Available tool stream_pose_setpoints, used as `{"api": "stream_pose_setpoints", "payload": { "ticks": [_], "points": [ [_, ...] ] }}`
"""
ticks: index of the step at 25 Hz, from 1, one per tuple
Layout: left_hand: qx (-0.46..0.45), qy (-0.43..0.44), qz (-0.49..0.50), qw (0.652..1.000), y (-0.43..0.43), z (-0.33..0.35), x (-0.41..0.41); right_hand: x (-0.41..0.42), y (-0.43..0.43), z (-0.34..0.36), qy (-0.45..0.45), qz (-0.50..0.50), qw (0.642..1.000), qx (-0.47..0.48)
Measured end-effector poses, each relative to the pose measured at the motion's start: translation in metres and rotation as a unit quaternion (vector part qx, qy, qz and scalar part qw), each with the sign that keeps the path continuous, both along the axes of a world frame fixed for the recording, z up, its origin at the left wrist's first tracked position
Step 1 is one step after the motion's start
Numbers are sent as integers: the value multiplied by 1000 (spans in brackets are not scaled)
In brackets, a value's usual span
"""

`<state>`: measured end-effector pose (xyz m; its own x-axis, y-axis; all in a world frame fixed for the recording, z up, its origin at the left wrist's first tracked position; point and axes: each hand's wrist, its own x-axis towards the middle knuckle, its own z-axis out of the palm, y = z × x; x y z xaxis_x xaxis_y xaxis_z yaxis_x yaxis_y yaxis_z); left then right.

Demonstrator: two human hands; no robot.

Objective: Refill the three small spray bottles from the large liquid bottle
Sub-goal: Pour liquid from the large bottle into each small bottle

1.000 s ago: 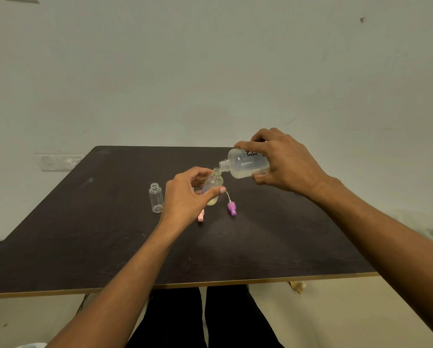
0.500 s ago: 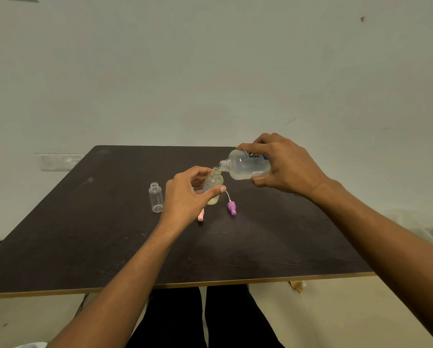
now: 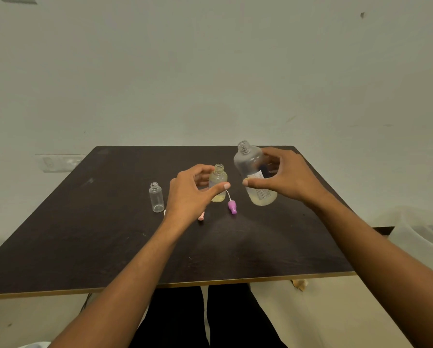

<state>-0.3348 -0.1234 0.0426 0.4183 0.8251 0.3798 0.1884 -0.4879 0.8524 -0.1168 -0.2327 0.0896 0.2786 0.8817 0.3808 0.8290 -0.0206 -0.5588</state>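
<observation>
Your left hand [image 3: 190, 194] curls round the small spray bottle [image 3: 219, 183], thumb across its front and fingers behind near the neck. The bottle stands upright on the dark table [image 3: 84, 234], uncapped, translucent, with pale yellow liquid low in the body. Your right hand [image 3: 285, 179] wraps the large liquid bottle [image 3: 248, 164], thumb at the front and fingers behind. It is near upright, tilted slightly, with an open threaded neck, a frosted clear wall, a white printed label and a shallow yellowish layer at the base; whether the base touches the table cannot be told. An empty clear bottle [image 3: 156, 199] stands left of your left hand. A purple spray cap [image 3: 232, 206] with a white dip tube and a pink cap [image 3: 201, 216] lie near the held bottle.
</observation>
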Motion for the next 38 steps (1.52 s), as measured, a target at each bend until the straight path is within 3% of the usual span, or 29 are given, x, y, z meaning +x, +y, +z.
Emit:
{"api": "stream_pose_setpoints", "payload": {
  "ticks": [4, 12, 26, 38],
  "points": [
    [-13, 2, -2, 1000, 2, -2, 5, 8, -3, -17, 103, -26, 994, 21],
    [-21, 41, -5, 999, 7, -13, 20, 22, -14, -31, 192, -38, 980, 45],
    [-43, 157, 44, 986, 38, -39, 68, 50, -26, -51, 201, -46, 976, 64],
    [-68, 162, 48, 983, 38, -50, 73, 49, -35, -51, 213, -45, 973, 71]
  ]
}}
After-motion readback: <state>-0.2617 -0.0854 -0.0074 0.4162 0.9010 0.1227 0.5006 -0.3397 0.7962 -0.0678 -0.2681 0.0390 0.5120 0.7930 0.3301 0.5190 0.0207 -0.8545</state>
